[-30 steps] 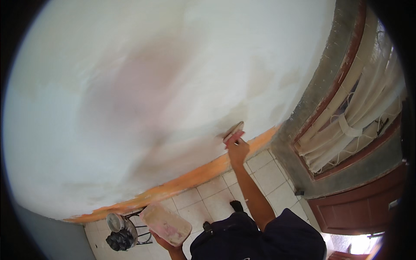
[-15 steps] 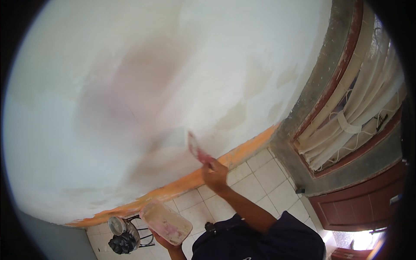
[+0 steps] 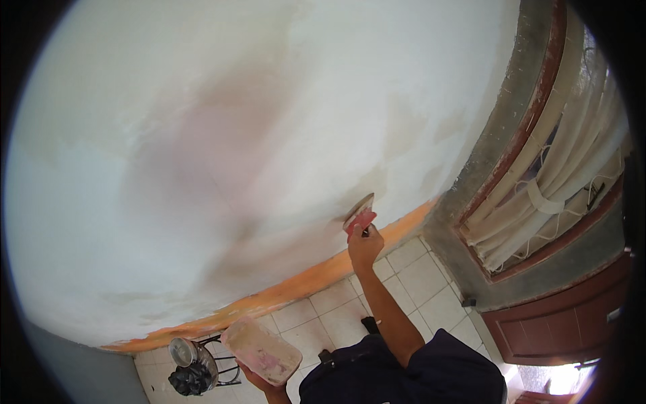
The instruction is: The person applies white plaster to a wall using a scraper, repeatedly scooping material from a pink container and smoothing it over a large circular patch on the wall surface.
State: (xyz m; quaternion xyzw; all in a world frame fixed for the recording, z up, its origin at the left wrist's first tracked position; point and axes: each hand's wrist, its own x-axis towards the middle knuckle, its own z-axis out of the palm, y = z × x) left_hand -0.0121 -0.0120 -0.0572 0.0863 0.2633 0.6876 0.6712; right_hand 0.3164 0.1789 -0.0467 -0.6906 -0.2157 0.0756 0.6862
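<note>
My right hand (image 3: 365, 246) is closed on the red handle of a putty knife (image 3: 361, 214), its wide pale blade against or very near the lower part of the white wall (image 3: 323, 121). Around the blade the wall shows beige-grey patches. Lower down, my left hand (image 3: 259, 381) grips a shallow rectangular tray (image 3: 264, 350) from below and the side. Its pale inside is smeared with pinkish-white paste. Most of the left fingers are hidden under the tray.
An orange band (image 3: 303, 276) runs along the wall's foot above white floor tiles (image 3: 330, 303). At lower left, a stool (image 3: 225, 367) carries a metal container (image 3: 182, 351) and a black plastic bag (image 3: 190, 379). A curtained window (image 3: 538, 195) and a brown door (image 3: 548, 323) stand at right.
My right hand has moved the putty knife to the right and slightly up along the wall, and the blade has turned. The tray in my left hand has barely shifted.
</note>
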